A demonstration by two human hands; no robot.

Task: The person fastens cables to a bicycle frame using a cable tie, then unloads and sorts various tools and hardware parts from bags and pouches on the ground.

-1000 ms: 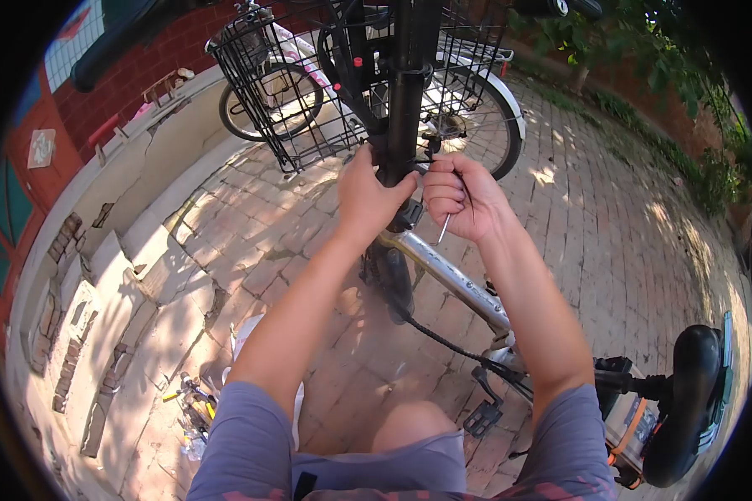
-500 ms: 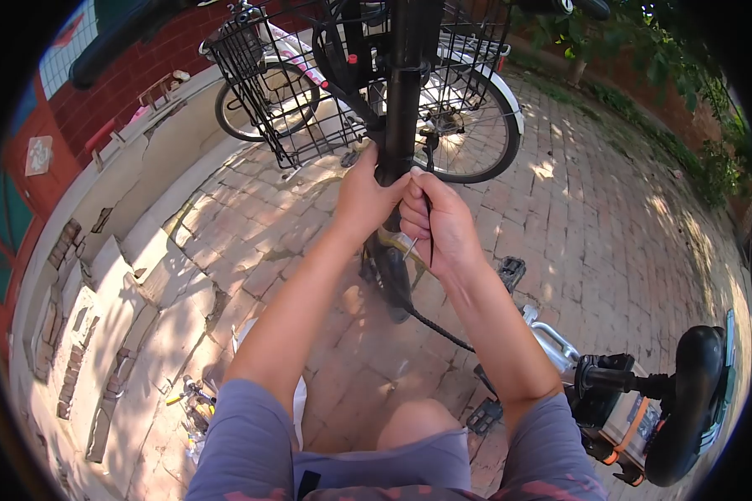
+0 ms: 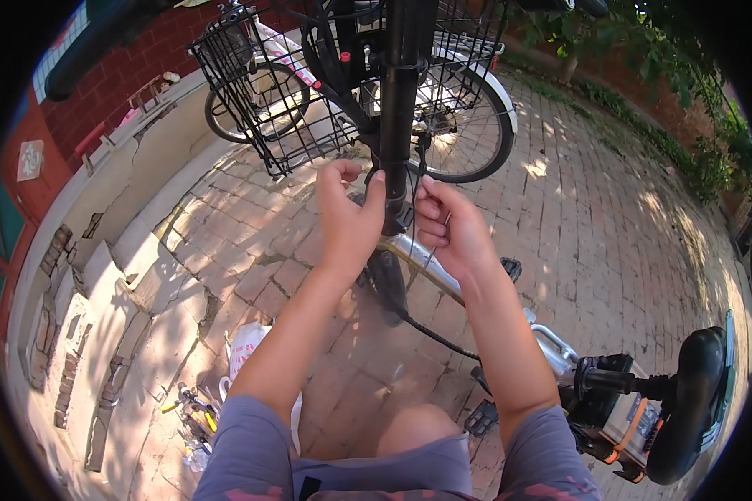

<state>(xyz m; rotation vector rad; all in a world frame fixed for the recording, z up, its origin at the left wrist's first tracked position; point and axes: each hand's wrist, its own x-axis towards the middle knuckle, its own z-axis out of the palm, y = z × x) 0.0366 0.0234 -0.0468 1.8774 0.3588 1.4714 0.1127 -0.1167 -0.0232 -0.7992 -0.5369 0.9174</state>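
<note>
A black upright bicycle stem (image 3: 398, 108) stands in front of me, with a black wire basket (image 3: 288, 125) ahead of it. My left hand (image 3: 351, 219) is just left of the stem, its thumb and fingers apart and nothing visible between them. On the other side, my right hand (image 3: 458, 230) has its fingers curled, with thumb and forefinger pinched at a thin black strip (image 3: 415, 194) hanging beside the stem. Whether the strip is a tie or a cable I cannot tell. Below the hands, the silver frame tube (image 3: 426, 263) runs toward the lower right.
A black saddle (image 3: 689, 405) and a pedal (image 3: 481, 417) are at lower right. Behind the basket stands a white bicycle (image 3: 505, 96). Loose tools (image 3: 196, 413) and a white bag (image 3: 246, 342) lie at lower left on brick paving, beside worn steps (image 3: 154, 288).
My left hand has come off the stem and opened. My right hand has moved slightly right and down, away from the stem, uncovering more of the strip and the silver tube.
</note>
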